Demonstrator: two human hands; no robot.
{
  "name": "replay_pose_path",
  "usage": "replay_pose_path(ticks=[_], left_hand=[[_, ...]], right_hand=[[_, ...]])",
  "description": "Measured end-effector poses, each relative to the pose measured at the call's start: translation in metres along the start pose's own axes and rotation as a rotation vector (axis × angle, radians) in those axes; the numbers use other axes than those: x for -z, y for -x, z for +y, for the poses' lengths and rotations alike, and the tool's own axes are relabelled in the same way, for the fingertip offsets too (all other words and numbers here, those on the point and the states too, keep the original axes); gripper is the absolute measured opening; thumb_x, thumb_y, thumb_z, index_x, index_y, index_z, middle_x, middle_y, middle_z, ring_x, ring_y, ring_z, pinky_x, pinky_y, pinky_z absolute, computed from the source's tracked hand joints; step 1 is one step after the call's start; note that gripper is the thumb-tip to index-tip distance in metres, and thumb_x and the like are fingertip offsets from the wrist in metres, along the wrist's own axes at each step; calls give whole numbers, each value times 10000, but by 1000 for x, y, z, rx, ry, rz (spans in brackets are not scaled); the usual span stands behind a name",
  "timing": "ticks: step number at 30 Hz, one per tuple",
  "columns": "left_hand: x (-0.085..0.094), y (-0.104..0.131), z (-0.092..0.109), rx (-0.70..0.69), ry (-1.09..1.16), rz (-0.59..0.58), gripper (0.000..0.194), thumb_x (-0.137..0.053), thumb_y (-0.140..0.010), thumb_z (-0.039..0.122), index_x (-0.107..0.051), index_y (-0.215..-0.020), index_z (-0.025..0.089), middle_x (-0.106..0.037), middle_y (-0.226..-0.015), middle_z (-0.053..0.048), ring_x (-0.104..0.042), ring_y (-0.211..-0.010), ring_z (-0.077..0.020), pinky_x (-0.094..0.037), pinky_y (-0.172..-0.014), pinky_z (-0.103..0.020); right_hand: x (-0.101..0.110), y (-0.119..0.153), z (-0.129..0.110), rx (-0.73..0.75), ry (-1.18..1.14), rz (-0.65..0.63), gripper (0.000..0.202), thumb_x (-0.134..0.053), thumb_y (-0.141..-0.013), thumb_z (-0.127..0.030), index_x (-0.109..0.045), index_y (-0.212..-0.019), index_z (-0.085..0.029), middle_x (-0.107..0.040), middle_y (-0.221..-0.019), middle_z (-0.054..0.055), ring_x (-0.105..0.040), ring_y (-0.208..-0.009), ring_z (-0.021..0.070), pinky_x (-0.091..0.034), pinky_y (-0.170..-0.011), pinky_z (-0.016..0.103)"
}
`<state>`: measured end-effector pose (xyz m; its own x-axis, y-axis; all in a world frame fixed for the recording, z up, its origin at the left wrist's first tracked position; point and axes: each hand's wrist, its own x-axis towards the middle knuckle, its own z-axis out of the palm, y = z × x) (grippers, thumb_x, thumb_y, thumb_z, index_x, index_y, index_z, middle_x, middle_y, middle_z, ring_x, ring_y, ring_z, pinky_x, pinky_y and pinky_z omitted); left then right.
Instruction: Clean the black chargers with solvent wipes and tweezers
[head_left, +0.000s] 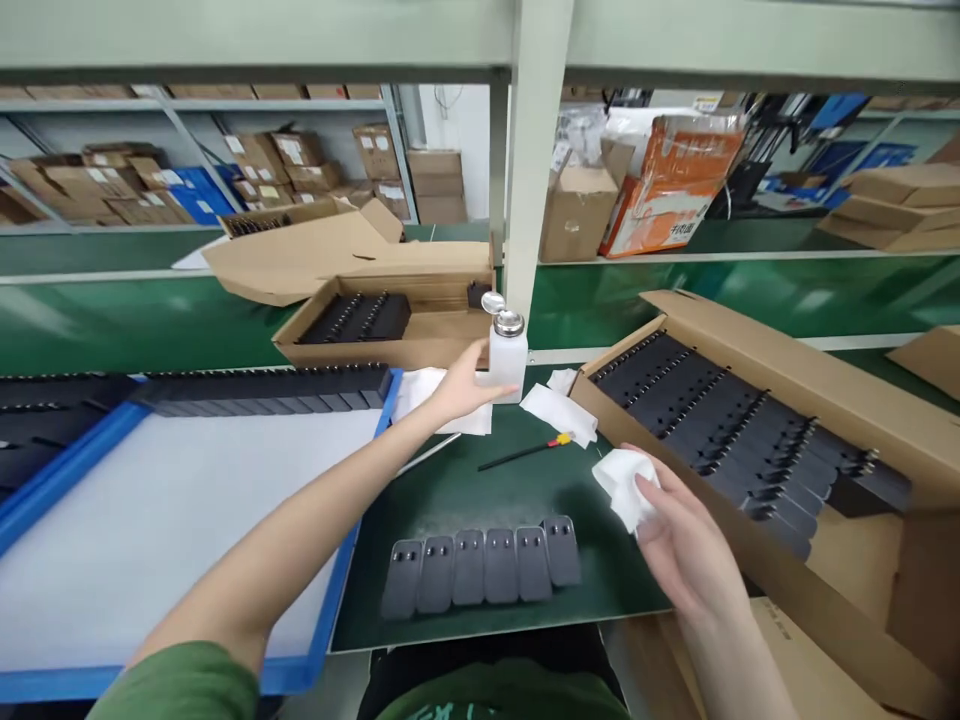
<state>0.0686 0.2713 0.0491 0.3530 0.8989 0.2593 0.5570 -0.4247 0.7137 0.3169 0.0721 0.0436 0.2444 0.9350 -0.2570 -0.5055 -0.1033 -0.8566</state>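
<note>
My left hand (466,384) reaches to the back of the bench, its thumb and fingers round a white dispenser bottle (510,358). The bottle stands upright, and its metal lid is flipped up. A crumpled white wipe (627,486) is pinched in my right hand (686,545), above the right side of the bench. Between my arms, several dark grey flat plates (484,566) with small paired posts lie in a row near the front edge. Behind them lies a thin black tool with a yellow tip (525,453).
A blue-rimmed tray (187,540) on the left holds dark parts along its back. At right, an open cardboard box (622,425) contains rows of similar parts; another box (442,350) sits behind. White wipes (559,412) lie near a vertical post (531,170).
</note>
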Motion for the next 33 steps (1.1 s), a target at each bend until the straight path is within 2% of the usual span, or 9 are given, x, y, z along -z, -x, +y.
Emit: replay_pose_path(ticks=[3,5,8,10,15,18,23,28,33], left_hand=[[-6,-6,5,-21,-30,6,554,-715,-870,425,-502,-1305,155,-689,-1300,-176,-706,-1128,-272,-572,-943,-382],[2,-6,18,-51,-79,16,502,-684,-891,423,-506,-1277,157,-687,-1287,-168,-702,-1121,-271,-567,-927,-369],[27,-8,48,-138,-201,20,532,-686,-871,456,-513,-1278,161,-653,-1305,-159,-649,-1185,-308,-531,-968,-401],[47,-8,70,-217,-310,-20,549,-710,-836,454,-540,-1275,171,-636,-1297,-144,-602,-1227,-333,-497,-1006,-432],[80,-7,106,-318,-597,-154,461,-695,-823,415,-610,-1196,157,-653,-1124,-134,-624,-1103,-352,-514,-894,-427],[89,-6,117,-324,-738,-196,462,-689,-820,420,-612,-1191,156,-659,-1128,-137,-643,-1050,-339,-521,-834,-393],[97,-7,133,-353,-915,-229,402,-682,-818,362,-628,-1157,152,-674,-1133,-143,-641,-1067,-350,-513,-858,-403],[102,-11,144,-372,-992,-226,441,-677,-814,242,-611,-1236,133,-672,-1202,-165,-625,-1139,-377,-502,-907,-434],[105,-11,147,-364,-991,-230,472,-694,-796,201,-602,-1253,124,-665,-1226,-174,-622,-1151,-382,-507,-912,-441]], right_hand=[[-10,-14,-2,-10,-30,-94,319,-844,-756,-305,-784,-1054,-205,-793,-1063,92,-773,-856,220,-645,-666,269],[-17,-29,-5,1,-33,-127,297,-823,-765,-265,-784,-1048,-183,-792,-1075,104,-773,-872,224,-652,-683,278],[-31,-53,-12,36,-44,-148,286,-787,-769,-204,-778,-1052,-163,-784,-1126,110,-771,-921,223,-653,-727,277],[-41,-66,-18,58,-51,-155,272,-763,-771,-171,-773,-1043,-158,-781,-1137,107,-768,-954,225,-652,-747,276],[-60,-82,-23,44,-60,-169,193,-722,-805,-111,-768,-989,-149,-793,-1059,94,-767,-938,211,-648,-764,273],[-69,-85,-22,18,-64,-189,141,-714,-852,-110,-748,-987,-134,-785,-1009,86,-758,-887,186,-638,-753,273],[-78,-96,-20,-20,-61,-203,150,-673,-976,-250,-678,-1057,-124,-721,-1036,47,-713,-885,154,-622,-782,328],[-86,-103,-19,-51,-31,-215,213,-662,-986,-302,-658,-1120,-136,-692,-1088,56,-694,-922,168,-615,-792,344],[-91,-103,-22,-54,-13,-229,230,-656,-989,-316,-654,-1137,-139,-689,-1104,60,-692,-927,171,-613,-792,345]])
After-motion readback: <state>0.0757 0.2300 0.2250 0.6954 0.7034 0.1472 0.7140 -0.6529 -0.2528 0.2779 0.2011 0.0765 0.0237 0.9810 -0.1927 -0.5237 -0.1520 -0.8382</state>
